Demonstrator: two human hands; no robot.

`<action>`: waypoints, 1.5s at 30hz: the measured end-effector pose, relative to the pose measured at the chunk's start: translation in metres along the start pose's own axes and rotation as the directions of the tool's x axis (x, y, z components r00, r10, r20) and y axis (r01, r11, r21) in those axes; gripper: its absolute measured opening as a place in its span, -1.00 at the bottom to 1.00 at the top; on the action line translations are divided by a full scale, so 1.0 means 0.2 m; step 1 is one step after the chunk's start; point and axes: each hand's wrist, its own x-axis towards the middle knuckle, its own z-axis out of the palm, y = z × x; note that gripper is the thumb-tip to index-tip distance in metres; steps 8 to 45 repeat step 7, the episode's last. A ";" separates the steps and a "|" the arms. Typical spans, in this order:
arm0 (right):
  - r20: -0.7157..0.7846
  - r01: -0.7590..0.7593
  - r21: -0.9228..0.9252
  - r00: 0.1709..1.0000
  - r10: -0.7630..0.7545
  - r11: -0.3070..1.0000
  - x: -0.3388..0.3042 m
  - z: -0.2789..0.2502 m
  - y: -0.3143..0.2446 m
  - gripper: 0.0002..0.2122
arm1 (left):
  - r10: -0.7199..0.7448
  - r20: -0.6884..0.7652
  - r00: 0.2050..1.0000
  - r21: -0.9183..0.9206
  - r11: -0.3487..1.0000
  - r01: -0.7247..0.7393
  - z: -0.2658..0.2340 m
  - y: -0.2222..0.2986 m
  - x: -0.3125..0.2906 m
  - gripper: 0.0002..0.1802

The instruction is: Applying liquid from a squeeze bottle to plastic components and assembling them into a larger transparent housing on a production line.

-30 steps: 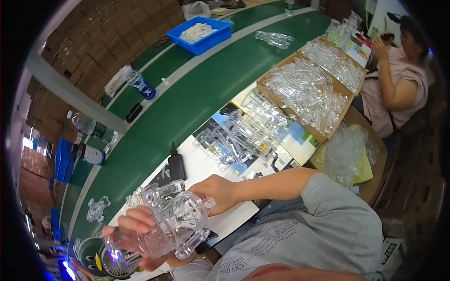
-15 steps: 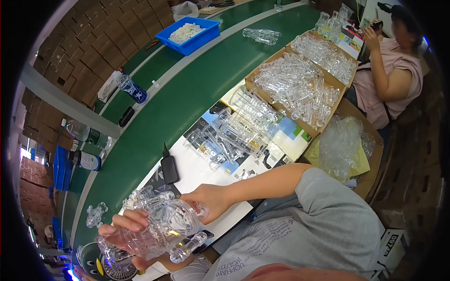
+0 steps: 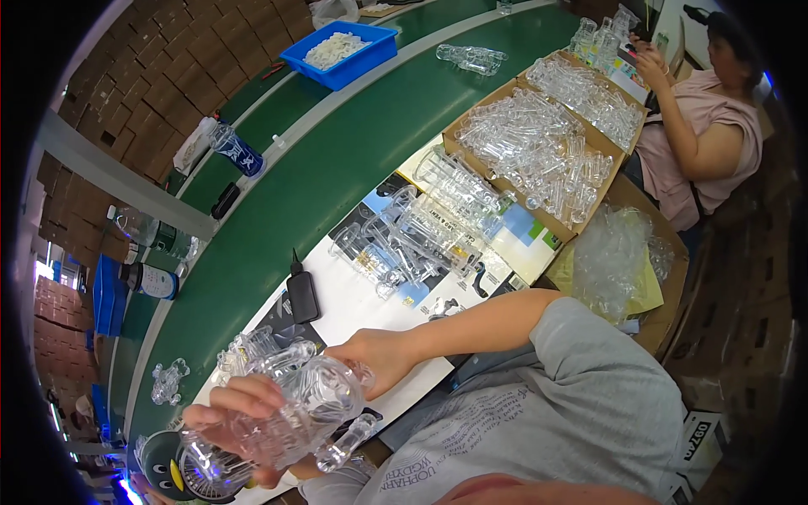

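Observation:
My left hand (image 3: 244, 412) wraps its fingers round the body of a transparent, glass-like vessel (image 3: 320, 396) with a round bulge and a short side tube. At the bulge's other end my right hand (image 3: 376, 358) is closed, with a small transparent piece showing at its fingers; the grip is partly hidden. Beyond the vessel, more transparent pieces (image 3: 248, 349) sit on the table. Another small knobbly transparent piece (image 3: 170, 381) lies to the left. A black squeeze bottle (image 3: 303, 296) with a thin pointed nozzle stands just beyond my right hand.
Several transparent vessels (image 3: 412, 240) lie on printed sheets. Cardboard boxes (image 3: 570, 231) of small glass-like tubes stand at the right, near a person in pink (image 3: 699, 126). A blue bin (image 3: 341, 76) of white bits sits far back. A small fan (image 3: 210, 467) is at lower left.
My left hand and the vessel have shifted slightly to the right. My right hand stays almost in place. The person at the right has lowered their hands a little.

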 end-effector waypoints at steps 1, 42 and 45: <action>0.011 0.012 0.007 1.000 -0.013 1.000 0.01 0.01 0.00 -0.53 | 0.005 -0.002 1.000 0.017 1.000 -0.004 -0.01 0.00 -0.01 -0.13; -0.282 0.030 -0.268 0.953 -0.108 0.963 0.07 -0.05 0.03 -0.42 | 0.048 0.340 0.939 0.270 0.952 -0.147 -0.07 0.03 0.00 -0.02; -0.282 0.030 -0.268 0.953 -0.108 0.963 0.07 -0.05 0.03 -0.42 | 0.048 0.340 0.939 0.270 0.952 -0.147 -0.07 0.03 0.00 -0.02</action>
